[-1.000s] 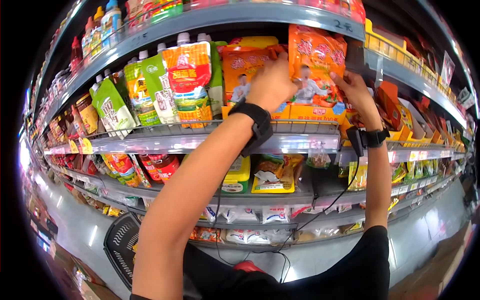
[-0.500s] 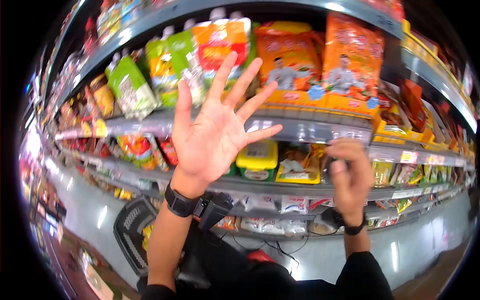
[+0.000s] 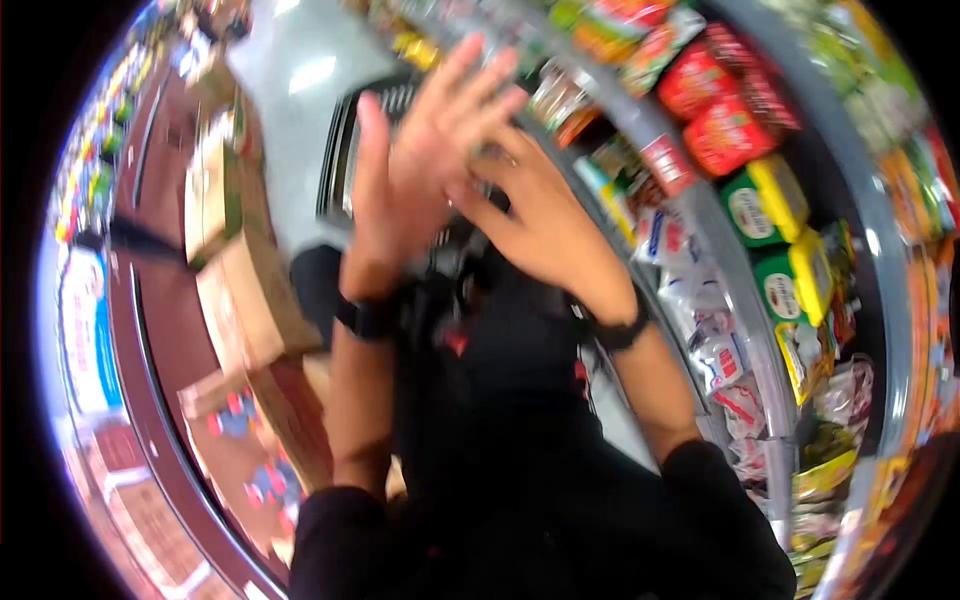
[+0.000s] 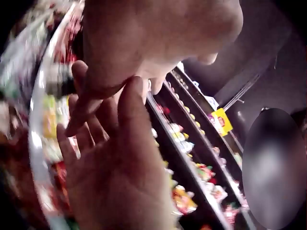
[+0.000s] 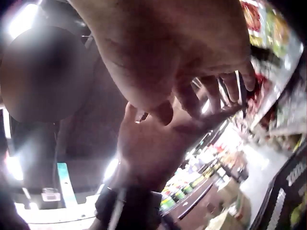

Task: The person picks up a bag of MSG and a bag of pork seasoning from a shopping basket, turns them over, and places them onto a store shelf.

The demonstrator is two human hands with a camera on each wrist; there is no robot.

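In the head view my left hand (image 3: 405, 185) is raised with its fingers spread and holds nothing. My right hand (image 3: 550, 225) reaches across from the right, its fingertips overlapping the left palm, with no item in it. Seen from the left wrist, the right hand (image 4: 144, 38) lies over the fingers of the left hand (image 4: 115, 172). The right wrist view shows the left hand (image 5: 158, 143) behind the fingers of the right hand (image 5: 168, 48). Both hands are blurred in the head view.
On the right, shelves carry red packets (image 3: 725, 135), green tubs with yellow lids (image 3: 755, 210) and white bags (image 3: 715, 345). Behind the left hand a black shopping basket (image 3: 335, 155) stands on the floor (image 3: 300, 60). Cardboard boxes (image 3: 250, 300) line the left side.
Both hands have left the orange packets on the shelf and come together in front of the body. The head view has swung left and down, toward the basket and boxes.
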